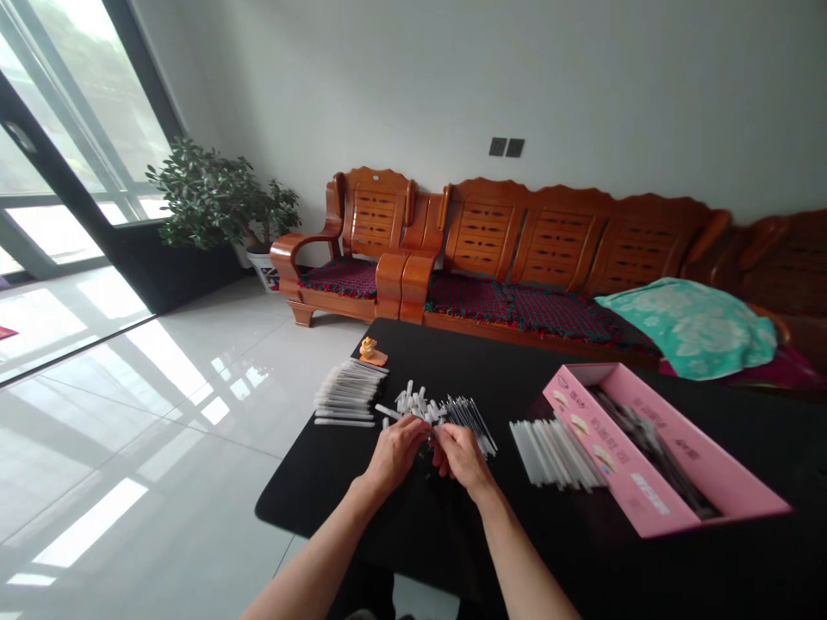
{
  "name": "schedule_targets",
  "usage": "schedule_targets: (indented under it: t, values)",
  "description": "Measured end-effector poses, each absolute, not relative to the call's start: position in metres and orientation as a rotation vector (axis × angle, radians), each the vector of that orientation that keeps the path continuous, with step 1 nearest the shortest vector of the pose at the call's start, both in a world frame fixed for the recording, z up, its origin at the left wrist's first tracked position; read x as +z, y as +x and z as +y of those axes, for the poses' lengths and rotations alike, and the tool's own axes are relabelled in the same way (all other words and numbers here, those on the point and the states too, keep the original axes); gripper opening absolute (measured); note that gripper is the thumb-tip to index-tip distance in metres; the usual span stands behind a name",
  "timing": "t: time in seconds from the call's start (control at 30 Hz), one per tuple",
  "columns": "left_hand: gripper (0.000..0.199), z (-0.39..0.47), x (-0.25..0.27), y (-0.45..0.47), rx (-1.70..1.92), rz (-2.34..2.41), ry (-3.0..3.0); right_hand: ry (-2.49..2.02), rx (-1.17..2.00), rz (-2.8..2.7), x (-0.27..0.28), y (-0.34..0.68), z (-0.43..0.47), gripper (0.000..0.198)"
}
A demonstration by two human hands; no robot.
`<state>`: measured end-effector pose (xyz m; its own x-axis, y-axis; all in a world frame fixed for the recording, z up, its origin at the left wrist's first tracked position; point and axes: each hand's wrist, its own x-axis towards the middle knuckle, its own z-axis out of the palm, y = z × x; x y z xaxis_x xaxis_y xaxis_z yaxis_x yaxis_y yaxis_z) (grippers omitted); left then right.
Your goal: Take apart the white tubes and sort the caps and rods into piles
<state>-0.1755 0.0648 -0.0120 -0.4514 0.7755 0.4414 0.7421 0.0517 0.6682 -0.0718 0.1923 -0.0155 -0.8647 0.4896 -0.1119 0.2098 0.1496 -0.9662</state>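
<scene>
My left hand (pixel 399 446) and my right hand (pixel 460 454) meet over the black table, fingertips pinched close together. Whatever is between them is too small and hidden to name. Just beyond the fingers lies a loose heap of short white cap-like pieces (pixel 413 399). Thin dark rods like pen refills (pixel 469 418) lie in a bunch beside my right hand. To the left, a row of whitish sticks like pens (pixel 349 393) lies side by side. Farther right are several translucent white tubes (pixel 554 454), like pen barrels.
A pink open box (pixel 620 456) with dark thin items inside stands on the black table (pixel 310 482) at right. A small yellow figurine (pixel 368 347) sits near the far left corner. Wooden seats (pixel 484 232) stand behind the table, and a potted plant (pixel 220 202) is by the glass door.
</scene>
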Motion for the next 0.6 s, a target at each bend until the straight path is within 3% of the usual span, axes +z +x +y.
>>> schedule_targets:
  t: [0.13, 0.27, 0.47, 0.6]
  values:
    - [0.021, 0.078, -0.012, -0.171, 1.526, 2.209, 1.555, -0.754, 1.79, -2.091, -0.017, -0.067, 0.201, 0.045]
    - [0.019, 0.089, -0.023, -0.174, 1.774, 2.187, 1.046, -0.824, 1.783, -1.95, -0.018, -0.064, 0.207, 0.042]
    - [0.041, 0.108, -0.044, -0.181, 1.963, 1.447, 0.373, -0.759, 1.899, -1.967, -0.019, -0.062, 0.207, 0.045]
    - [0.042, 0.111, -0.045, -0.181, 2.043, 1.313, 0.28, -0.795, 1.976, -1.953, -0.027, -0.062, 0.205, 0.051]
